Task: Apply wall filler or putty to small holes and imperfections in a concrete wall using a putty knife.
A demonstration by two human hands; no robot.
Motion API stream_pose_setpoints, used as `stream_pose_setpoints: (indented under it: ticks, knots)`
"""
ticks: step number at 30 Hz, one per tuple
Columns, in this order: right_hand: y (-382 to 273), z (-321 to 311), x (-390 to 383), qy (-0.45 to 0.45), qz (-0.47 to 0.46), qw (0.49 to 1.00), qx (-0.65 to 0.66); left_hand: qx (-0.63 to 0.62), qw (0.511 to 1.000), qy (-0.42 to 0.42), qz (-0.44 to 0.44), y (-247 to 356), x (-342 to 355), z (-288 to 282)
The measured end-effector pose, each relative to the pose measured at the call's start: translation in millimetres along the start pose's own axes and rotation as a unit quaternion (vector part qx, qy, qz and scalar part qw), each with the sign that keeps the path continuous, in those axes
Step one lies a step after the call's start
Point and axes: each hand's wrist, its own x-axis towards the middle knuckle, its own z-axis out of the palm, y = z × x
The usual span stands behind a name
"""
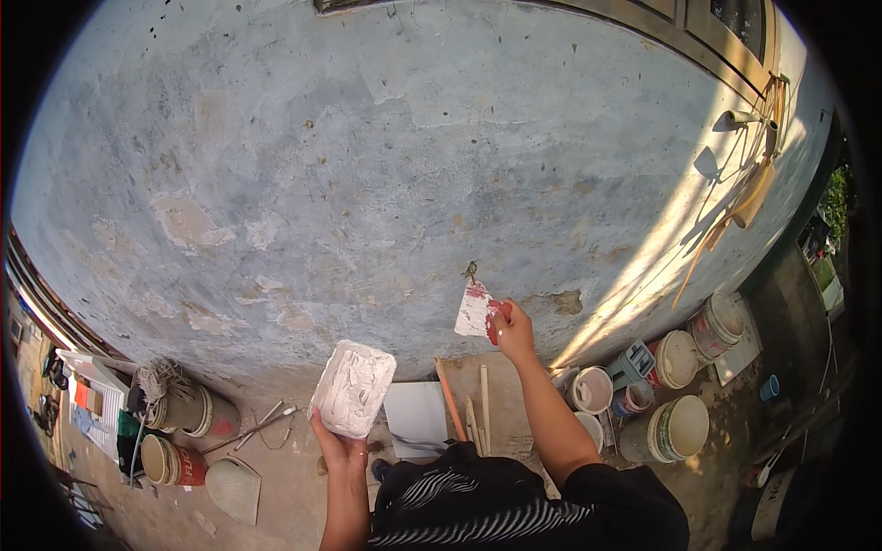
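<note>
My left hand (339,442) grips a pale rectangular tray (354,387) smeared with white paste, low in front of me. My right hand (514,332) is wrapped round the red handle of a putty knife (474,308), whose broad blade is spattered with red and white. The blade is at the pale blue, patchy wall (367,174), just below a small dark chipped hole (470,270); I cannot tell whether it touches. A flaked patch (565,301) shows to the right of that hand.
Buckets (677,358) crowd the wall's foot at right; more buckets (173,459) and leaning clutter (92,404) stand at left. A pale board (418,413) and several poles (483,404) lie below. Cables and pipe pieces (753,165) hang at the upper right, near a wooden-framed window (698,28).
</note>
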Motion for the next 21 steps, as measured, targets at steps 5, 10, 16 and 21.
stream_pose_setpoints:
  ticks: [5,10,16,21]
  knots:
    - [7,9,13,0.005,0.043,0.998,0.054,-0.008,1.0,-0.013,0.001,3,1,-6]
    - [1,9,3,0.013,0.08,0.987,0.139,-0.01,1.0,-0.01,0.007,5,2,-10]
    - [3,9,-4,0.034,0.053,0.995,0.078,-0.011,1.0,-0.008,-0.005,1,4,-7]
    - [0,2,3,0.038,0.056,0.992,0.103,-0.011,1.0,-0.015,-0.011,-1,5,-6]
